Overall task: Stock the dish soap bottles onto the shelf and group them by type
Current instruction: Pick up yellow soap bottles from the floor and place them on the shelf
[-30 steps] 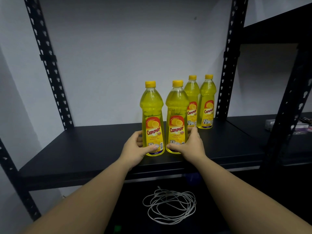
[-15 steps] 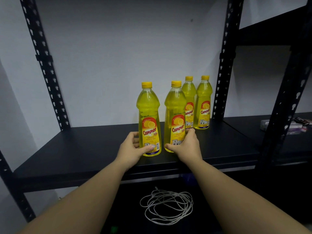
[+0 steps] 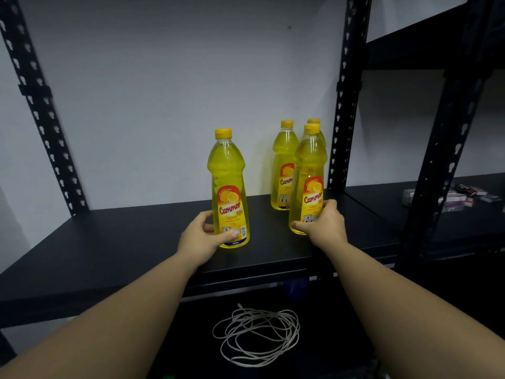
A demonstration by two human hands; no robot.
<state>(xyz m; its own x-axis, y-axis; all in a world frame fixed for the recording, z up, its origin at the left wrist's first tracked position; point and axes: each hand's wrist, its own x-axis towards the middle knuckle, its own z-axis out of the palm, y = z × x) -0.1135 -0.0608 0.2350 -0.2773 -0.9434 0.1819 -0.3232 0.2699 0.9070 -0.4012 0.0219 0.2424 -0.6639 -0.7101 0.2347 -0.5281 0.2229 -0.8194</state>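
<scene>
Yellow dish soap, four bottles, all upright on the black shelf point(image 3: 123, 242). Only one view, the head camera.

Landmark: right rear upright post point(image 3: 345, 105) of the rack.

- Left hand point(image 3: 202, 242) wraps the base of the left front bottle point(image 3: 228, 192): thumb across the lower label, fingers curled round its far side. This bottle stands well apart from the post, near the shelf's front edge, label facing the camera, reads "Cammer", lemon picture.
- Right hand point(image 3: 323, 225) grips the base of the right front bottle point(image 3: 308, 181): thumb on the side away from the post, fingers curled round the post side. Bottle sits near the post, slightly in front of it.
- Rear bottle point(image 3: 282, 165) stands behind the right front bottle, on its side away from the post, close to the wall.
- Fourth bottle point(image 3: 314, 122) is almost hidden behind the right front bottle; only cap and a sliver of shoulder show, just beside the post.
- Clear gap of bare shelf between the two held bottles.
- Grey coiled cord point(image 3: 257, 335) lies on the lower level, below the shelf's front edge.
- Small packaged items point(image 3: 451, 196) on the neighbouring shelf beyond the post; too blurred to identify.
</scene>
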